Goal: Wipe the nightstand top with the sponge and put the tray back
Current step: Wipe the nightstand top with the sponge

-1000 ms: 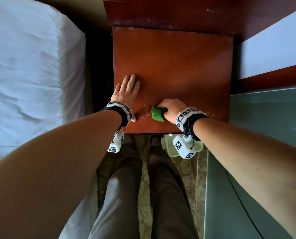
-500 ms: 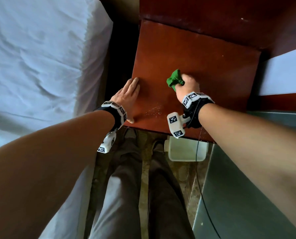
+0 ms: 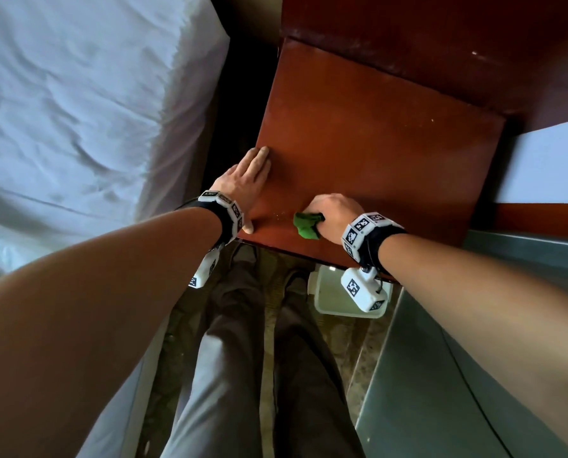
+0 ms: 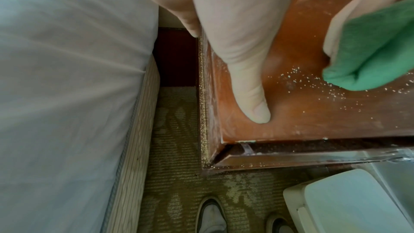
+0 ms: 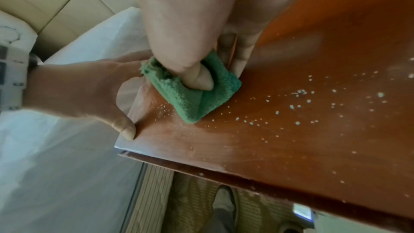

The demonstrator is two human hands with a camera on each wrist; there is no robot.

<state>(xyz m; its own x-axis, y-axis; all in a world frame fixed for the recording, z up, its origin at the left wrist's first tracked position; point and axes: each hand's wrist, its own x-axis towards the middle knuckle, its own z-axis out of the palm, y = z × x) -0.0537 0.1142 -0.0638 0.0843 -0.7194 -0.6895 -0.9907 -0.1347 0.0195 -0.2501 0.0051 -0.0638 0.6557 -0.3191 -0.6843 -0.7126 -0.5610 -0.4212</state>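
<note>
Two hands are on the nightstand top (image 3: 375, 133), and wiping is the step in hand. Far left, beside the nightstand, is the bed (image 3: 77, 110) w/ a white sheet. The left hand (image 3: 243, 180) lies flat along the left edge of the top near the front-left corner, fingers (image 4: 251, 91) straight and released, grasping nothing; it looks like a brace. Just right of it, near the front edge, the right hand (image 3: 334, 213) is clenched round the sponge (image 3: 305, 224), a green folded pad pressed onto the wood w/ the thumb dug into its fold in the right wrist view. White crumbs (image 5: 298, 107) lie scattered on the top right of the sponge & toward the front edge, so this strip isn't clean yet. Below the front edge, on the floor toward the right, sits a pale plastic container (image 3: 329, 295), prob. the tray, partly hidden by the wrist camera, so not put back.

Next move, as I judge it: sweep the sponge along the front strip to gather the crumbs w/o flicking them onto the carpet, then free a hand to lift the tray back onto the top.
</note>
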